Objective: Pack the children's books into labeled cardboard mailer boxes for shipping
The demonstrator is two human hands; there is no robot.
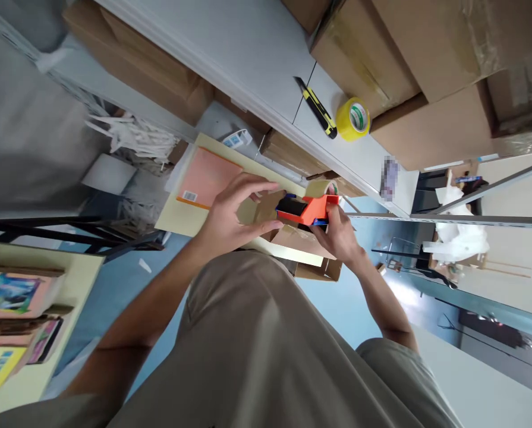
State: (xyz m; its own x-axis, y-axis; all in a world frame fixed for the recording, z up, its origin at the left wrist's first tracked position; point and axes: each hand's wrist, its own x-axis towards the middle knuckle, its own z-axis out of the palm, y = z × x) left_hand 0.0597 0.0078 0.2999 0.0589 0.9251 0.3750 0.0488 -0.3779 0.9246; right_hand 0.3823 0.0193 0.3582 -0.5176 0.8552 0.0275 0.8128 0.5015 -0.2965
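Note:
My right hand [338,232] grips an orange tape dispenser [314,209] with a dark roller and blue parts, and a roll of tape [321,188] sits in it. To its left, my left hand [230,217] hangs apart from the dispenser, fingers and thumb spread, with nothing between them. Beneath the dispenser is a cardboard box [292,238], partly hidden by my hands and knee. An orange-pink packet with a barcode [207,172] lies beside my left hand on a pale yellow board [174,217].
On the white shelf [266,53] lie a yellow-black utility knife [317,108] and a yellow tape roll [353,119]. Cardboard boxes [444,131] are stacked at upper right. Books [18,297] rest on a pale surface at lower left. A metal rail [453,220] runs across the right.

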